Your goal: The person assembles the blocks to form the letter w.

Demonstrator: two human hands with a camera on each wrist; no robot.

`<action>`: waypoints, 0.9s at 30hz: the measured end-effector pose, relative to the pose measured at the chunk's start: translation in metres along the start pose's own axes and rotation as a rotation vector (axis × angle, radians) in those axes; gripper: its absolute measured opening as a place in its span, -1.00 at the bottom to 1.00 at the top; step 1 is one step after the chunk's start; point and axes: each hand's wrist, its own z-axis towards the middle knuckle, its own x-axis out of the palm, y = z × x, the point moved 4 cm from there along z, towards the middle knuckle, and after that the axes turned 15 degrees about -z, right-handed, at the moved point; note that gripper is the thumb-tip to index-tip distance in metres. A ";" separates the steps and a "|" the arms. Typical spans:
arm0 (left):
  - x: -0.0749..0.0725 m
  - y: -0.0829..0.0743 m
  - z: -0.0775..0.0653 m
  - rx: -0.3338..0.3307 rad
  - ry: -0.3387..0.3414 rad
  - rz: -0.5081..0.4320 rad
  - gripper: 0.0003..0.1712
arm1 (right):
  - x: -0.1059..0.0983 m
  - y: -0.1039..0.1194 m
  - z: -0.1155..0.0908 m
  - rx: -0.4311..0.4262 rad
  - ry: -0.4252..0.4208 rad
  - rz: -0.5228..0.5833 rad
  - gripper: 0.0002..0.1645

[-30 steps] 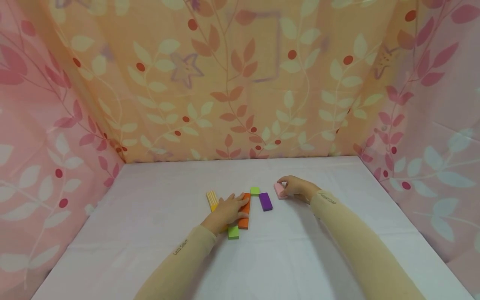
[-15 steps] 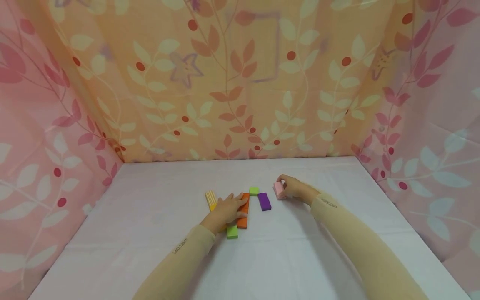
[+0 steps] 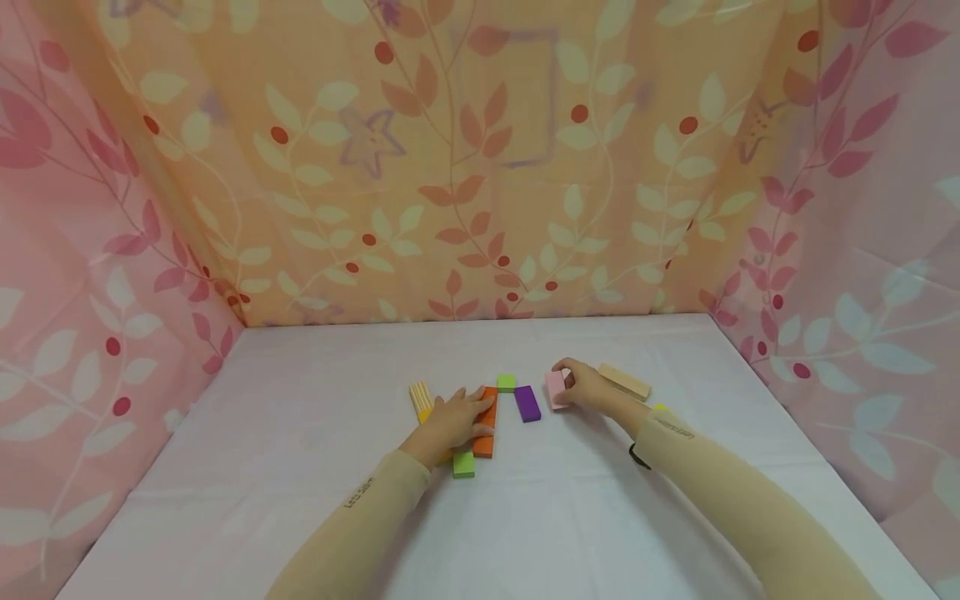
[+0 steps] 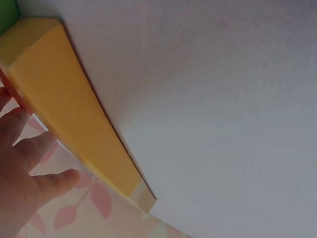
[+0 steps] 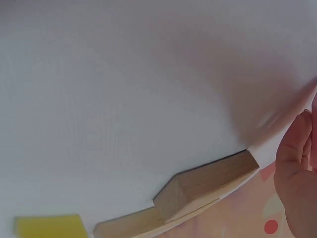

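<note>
In the head view my left hand (image 3: 450,423) rests with spread fingers on an orange block (image 3: 489,412) and over a yellow block, largely covered there. The left wrist view shows that long yellow block (image 4: 74,104) beside the fingers, with a green block (image 4: 7,15) at its end. A light green block (image 3: 463,465) lies near this wrist. My right hand (image 3: 592,388) pinches a small pink block (image 3: 556,392) between thumb and fingers. Just left of it sits a purple block (image 3: 528,403), with another light green block (image 3: 507,383) behind.
Behind the right hand lies a plain wooden block (image 3: 626,382); the right wrist view shows two wooden blocks (image 5: 210,178) overlapping and a yellow block (image 5: 49,226). A striped cream piece (image 3: 422,396) stands left. Patterned curtains (image 3: 465,167) enclose the white table (image 3: 315,375).
The right hand has come slightly nearer with the pink block, and its forearm has swung right, uncovering the wooden block and a bit of yellow. The left hand stays on the blocks.
</note>
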 end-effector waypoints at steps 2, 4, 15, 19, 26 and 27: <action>0.001 0.000 0.001 0.004 -0.003 -0.004 -0.24 | 0.001 -0.001 -0.005 0.010 0.006 0.041 -0.38; 0.001 0.001 0.001 0.007 -0.004 -0.005 -0.25 | 0.002 -0.001 -0.009 0.010 0.007 0.060 -0.37; 0.002 0.001 0.001 0.026 -0.013 0.012 -0.26 | 0.008 0.009 -0.035 -0.031 0.090 0.039 -0.36; 0.002 0.001 0.001 0.020 -0.011 -0.001 -0.26 | 0.014 0.013 -0.042 -0.032 0.119 0.067 -0.37; 0.002 0.000 0.000 0.014 -0.011 0.000 -0.26 | 0.026 0.018 -0.050 -0.084 0.129 0.095 -0.40; 0.002 0.000 0.000 0.014 -0.011 0.005 -0.26 | 0.029 0.018 -0.051 -0.088 0.138 0.098 -0.41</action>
